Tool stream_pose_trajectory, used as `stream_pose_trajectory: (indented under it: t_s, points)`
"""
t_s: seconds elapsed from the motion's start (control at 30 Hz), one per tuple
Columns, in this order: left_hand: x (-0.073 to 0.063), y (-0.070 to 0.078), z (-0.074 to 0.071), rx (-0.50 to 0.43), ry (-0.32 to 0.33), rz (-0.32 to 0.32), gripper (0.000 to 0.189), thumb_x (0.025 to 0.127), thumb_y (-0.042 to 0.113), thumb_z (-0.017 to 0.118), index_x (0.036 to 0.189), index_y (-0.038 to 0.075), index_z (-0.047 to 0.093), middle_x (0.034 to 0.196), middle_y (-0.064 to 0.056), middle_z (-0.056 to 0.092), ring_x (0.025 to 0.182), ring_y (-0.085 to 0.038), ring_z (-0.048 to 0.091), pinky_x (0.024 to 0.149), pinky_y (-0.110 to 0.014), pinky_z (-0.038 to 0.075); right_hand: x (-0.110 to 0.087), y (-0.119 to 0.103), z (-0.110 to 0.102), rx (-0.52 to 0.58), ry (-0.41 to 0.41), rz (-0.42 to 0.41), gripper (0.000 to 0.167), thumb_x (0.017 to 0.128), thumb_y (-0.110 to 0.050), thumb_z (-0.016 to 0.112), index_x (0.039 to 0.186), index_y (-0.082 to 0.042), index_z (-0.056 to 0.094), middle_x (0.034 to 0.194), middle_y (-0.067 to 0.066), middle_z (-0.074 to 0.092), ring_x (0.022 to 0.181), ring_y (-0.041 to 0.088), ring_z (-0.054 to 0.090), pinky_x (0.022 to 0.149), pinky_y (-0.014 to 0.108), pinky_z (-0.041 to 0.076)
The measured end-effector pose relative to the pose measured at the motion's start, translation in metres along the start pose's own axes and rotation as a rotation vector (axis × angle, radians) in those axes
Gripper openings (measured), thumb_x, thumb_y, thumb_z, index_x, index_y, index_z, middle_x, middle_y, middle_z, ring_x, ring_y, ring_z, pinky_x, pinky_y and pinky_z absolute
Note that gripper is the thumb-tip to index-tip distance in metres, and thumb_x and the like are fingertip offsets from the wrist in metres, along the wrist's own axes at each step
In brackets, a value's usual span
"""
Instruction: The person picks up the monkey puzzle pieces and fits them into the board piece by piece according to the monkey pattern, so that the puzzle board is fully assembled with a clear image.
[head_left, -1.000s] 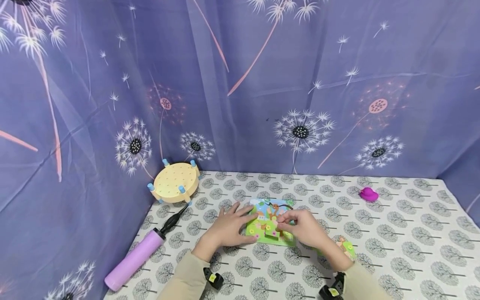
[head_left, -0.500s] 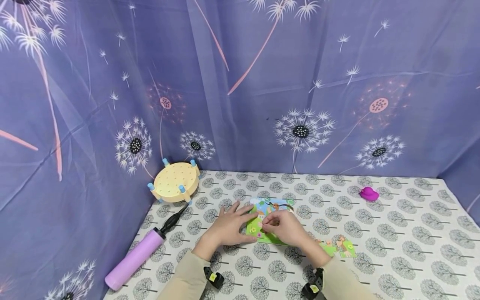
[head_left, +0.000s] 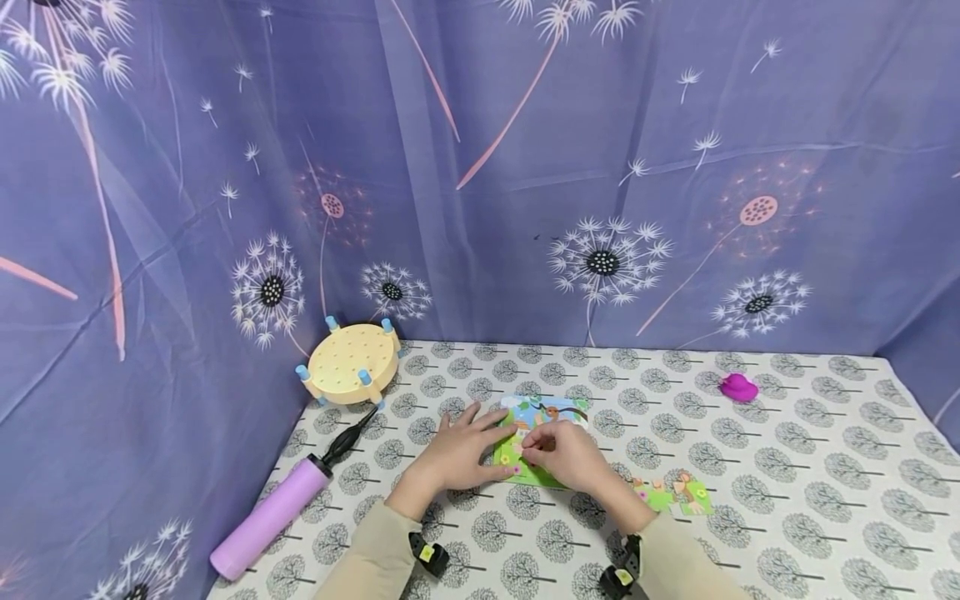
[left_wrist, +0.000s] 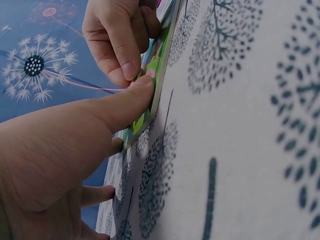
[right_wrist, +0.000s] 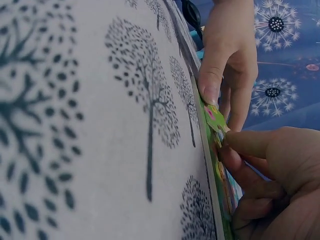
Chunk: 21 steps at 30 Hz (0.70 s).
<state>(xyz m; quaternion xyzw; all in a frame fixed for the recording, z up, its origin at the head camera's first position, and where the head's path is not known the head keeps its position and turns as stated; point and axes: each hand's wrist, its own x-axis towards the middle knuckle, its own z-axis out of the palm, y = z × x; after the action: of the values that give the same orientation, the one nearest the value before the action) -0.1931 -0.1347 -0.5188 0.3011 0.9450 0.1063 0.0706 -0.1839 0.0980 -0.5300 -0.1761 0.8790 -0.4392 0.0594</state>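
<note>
A colourful picture puzzle board (head_left: 534, 477) lies on the tablecloth, green along its near edge and blue at the far side. My left hand (head_left: 459, 457) spreads its fingers over the board's left edge, its thumb pressing near the lower left corner. My right hand (head_left: 573, 457) pinches a green puzzle piece (right_wrist: 215, 118) between thumb and forefinger, low over the left part of the board. In the right wrist view the piece sits close to the left thumb. The right hand covers much of the board's middle and right in the head view.
Several loose puzzle pieces (head_left: 692, 495) lie right of the board, beside the right forearm. A purple toy (head_left: 739, 387) sits at the back right. On the left are a yellow round stool-like thing (head_left: 352, 362) with blue tips and a lilac hand pump (head_left: 270, 518). Curtains (head_left: 510, 208) hang behind.
My right hand has moved left across the board with the green puzzle piece, then stayed nearly still. Loose pieces to the right have come into fuller view. The left hand has not moved.
</note>
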Motion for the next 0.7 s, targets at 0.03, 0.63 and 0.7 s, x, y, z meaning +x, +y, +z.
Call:
stream_pose_trajectory:
  t_s: [0.03,0.63,0.7]
  points:
    - [0.0,0.0,0.0,0.0,0.002,0.002,0.074,0.096,0.071,0.056,0.159,0.034,0.044,0.169,0.005,0.031,0.153,-0.046,0.023,0.107,-0.085,0.02,0.0,0.0,-0.001,0.001,0.003,-0.004,0.005,0.092,-0.017,0.081,0.095,-0.014,0.079,0.081,-0.013,0.069,0.072,0.005,0.063,0.069,0.028,0.056]
    - [-0.003,0.003,-0.002,0.047,0.0,0.048,0.063,0.098,0.066,0.056,0.155,0.04,0.049,0.17,0.0,0.028,0.15,-0.051,0.025,0.106,-0.085,0.022,-0.031,0.026,-0.058,0.003,0.074,0.066,0.01,0.092,-0.02,0.08,0.101,-0.015,0.079,0.101,-0.003,0.074,0.045,0.005,0.037,0.04,0.023,0.038]
    - [-0.003,0.003,-0.002,0.054,0.001,0.047,0.062,0.099,0.066,0.054,0.155,0.04,0.049,0.17,0.001,0.028,0.151,-0.05,0.024,0.106,-0.085,0.022,-0.037,0.031,-0.067,0.0,0.083,0.072,0.011,0.091,-0.02,0.081,0.101,-0.015,0.079,0.104,0.0,0.075,0.046,0.006,0.039,0.042,0.025,0.041]
